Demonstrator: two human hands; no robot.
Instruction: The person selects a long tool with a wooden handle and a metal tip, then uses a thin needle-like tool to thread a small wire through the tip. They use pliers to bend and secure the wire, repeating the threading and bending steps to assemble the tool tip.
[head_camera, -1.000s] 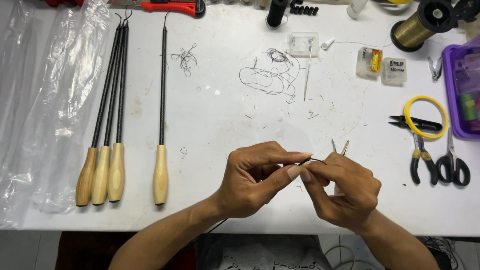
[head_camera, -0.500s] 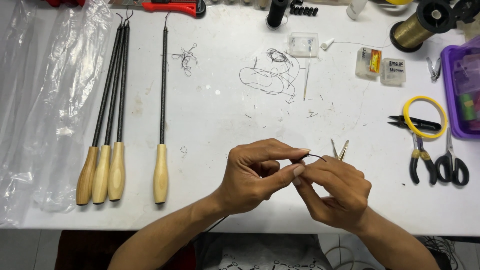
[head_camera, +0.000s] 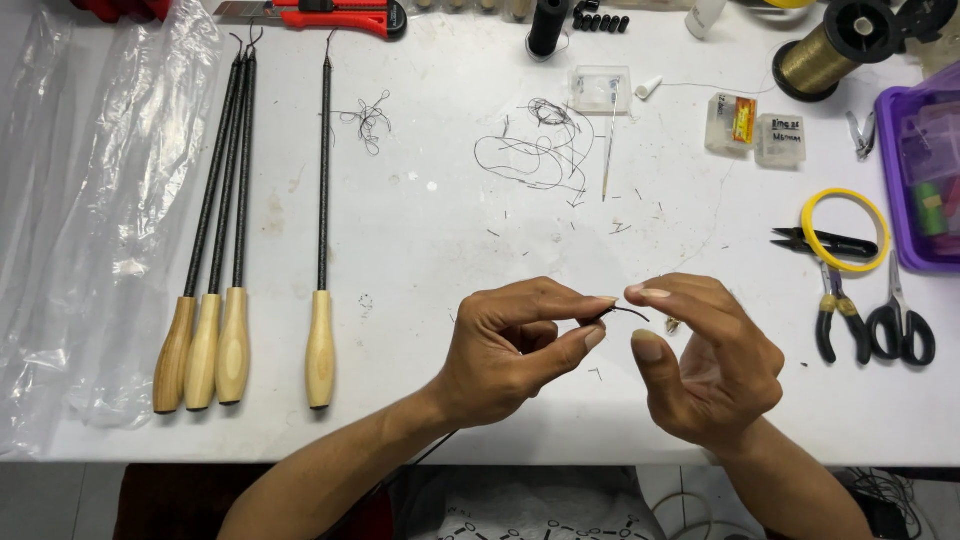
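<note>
Left hand (head_camera: 515, 345) is hovering above the white bench (head_camera: 420, 230), fingers pinching a thin black strand (head_camera: 622, 312). The strand is running roughly level, its free end pointing rightward. Right hand (head_camera: 705, 360) is waiting beside it, fingers spread, gripping nothing.

On the white worktop (head_camera: 420, 230) lie four wooden-handled rods (head_camera: 215, 345) at the left beside clear plastic sheeting (head_camera: 70, 200). Tangled black thread (head_camera: 535, 155) lies in the middle. Pliers (head_camera: 838, 320), scissors (head_camera: 900, 325), a yellow ring (head_camera: 845, 230) and a purple tray (head_camera: 915, 160) sit right.
</note>
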